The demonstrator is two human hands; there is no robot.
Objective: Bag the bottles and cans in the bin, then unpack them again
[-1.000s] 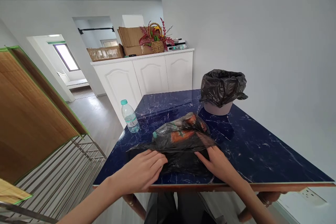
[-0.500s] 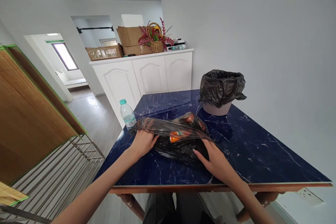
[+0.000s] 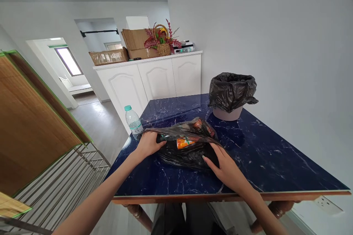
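Observation:
A thin black plastic bag (image 3: 187, 159) lies on the table in front of me, its mouth partly spread toward me. Inside shows an orange drink can (image 3: 183, 143) on its side. Reddish shapes show dimly through the film behind it; what they are I cannot make out. My left hand (image 3: 149, 144) is closed on the bag's left edge, beside a dark item with a bit of green. At the right edge, my right hand (image 3: 224, 163) grips the bag, fingers under the film and thumb apart from them. A clear bottle with a teal cap (image 3: 133, 120) stands just beyond my left hand.
A bin (image 3: 227, 114) lined with a black bag stands at the back right of the blue marbled table (image 3: 264, 161). Behind is a white cabinet (image 3: 160, 77) bearing cardboard boxes and a flower basket (image 3: 163, 49). A metal rack (image 3: 68, 187) is at the left.
My left hand has shifted slightly left and now lies over the film instead of partly under it. The bag's mouth is wider and more of the orange can shows. My right hand has hardly moved.

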